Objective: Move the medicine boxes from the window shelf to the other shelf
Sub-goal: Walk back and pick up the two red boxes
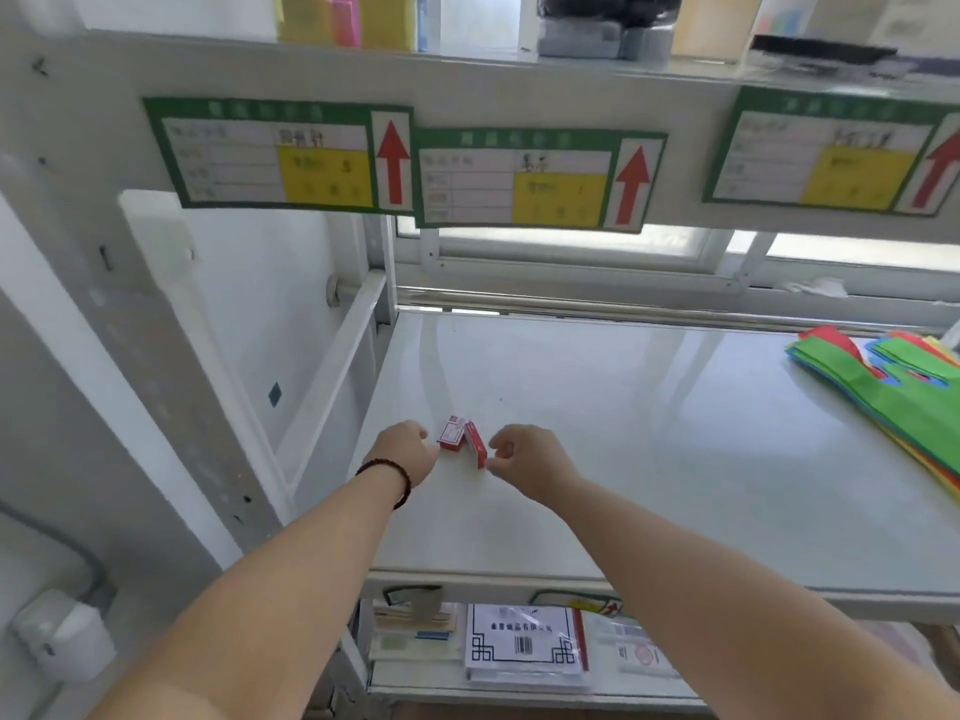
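Note:
Two small red-and-white medicine boxes sit on the white middle shelf (623, 407) near its front left. The left box (451, 434) leans flat-ish; the right box (476, 444) stands on edge, tilted against it. My left hand (405, 449), with a dark bead bracelet at the wrist, is just left of the left box, fingers curled and touching or nearly touching it. My right hand (524, 459) is just right of the right box, thumb and fingers pinched at its lower edge. Whether either hand truly grips a box is unclear.
A stack of green, red and yellow bags (893, 387) lies at the shelf's right. Green-framed labels with red arrows (540, 179) hang from the upper shelf edge. A window frame (571, 252) runs behind. Papers and packets (524, 646) lie on the lower shelf. The rack's post (171, 366) stands left.

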